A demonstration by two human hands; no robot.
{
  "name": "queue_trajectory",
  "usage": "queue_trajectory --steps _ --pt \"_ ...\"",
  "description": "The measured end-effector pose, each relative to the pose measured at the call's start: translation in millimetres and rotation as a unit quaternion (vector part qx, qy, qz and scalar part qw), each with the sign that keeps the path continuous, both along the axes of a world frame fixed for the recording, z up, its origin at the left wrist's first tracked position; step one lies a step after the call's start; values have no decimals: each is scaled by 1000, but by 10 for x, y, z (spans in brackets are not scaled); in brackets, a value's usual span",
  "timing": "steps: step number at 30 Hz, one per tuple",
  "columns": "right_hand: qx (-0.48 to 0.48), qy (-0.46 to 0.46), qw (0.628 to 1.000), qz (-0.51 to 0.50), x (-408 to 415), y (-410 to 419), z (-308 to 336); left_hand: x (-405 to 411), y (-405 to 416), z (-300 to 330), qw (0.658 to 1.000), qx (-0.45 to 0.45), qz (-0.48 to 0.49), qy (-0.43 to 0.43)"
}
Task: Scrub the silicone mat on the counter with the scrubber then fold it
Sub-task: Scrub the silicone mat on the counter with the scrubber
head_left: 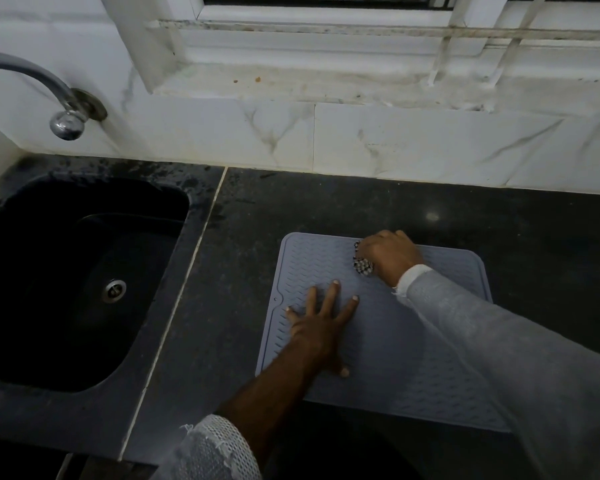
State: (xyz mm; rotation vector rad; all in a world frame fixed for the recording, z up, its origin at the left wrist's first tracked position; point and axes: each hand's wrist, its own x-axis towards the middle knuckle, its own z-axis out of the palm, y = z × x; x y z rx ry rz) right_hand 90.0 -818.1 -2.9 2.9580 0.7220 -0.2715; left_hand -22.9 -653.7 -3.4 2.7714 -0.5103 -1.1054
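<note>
Black sink (174, 216) with steel drain (115, 290), chrome tap (66, 123), marble-tiled wall (395, 147), stained window sill (326, 83).

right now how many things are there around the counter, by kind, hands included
hands: 2, the left hand flat on the mat, the right hand closed on the scrubber
grey ribbed silicone mat: 1
black-and-white mesh scrubber: 1
black sink basin: 1
chrome wall tap: 1
total: 6
</note>
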Motion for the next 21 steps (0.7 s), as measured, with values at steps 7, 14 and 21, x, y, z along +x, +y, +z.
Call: queue_trajectory --steps 7,14,21 --pt "22 5 997 68 39 562 -67 2 4 4 1000 7 -7 4" --pt "9 -6 1000 19 -84 -146 -167 -1 1 14 1000 5 0 1" --pt "83 -34 996 11 27 430 -111 7 5 -5 1000 13 -9 -5"
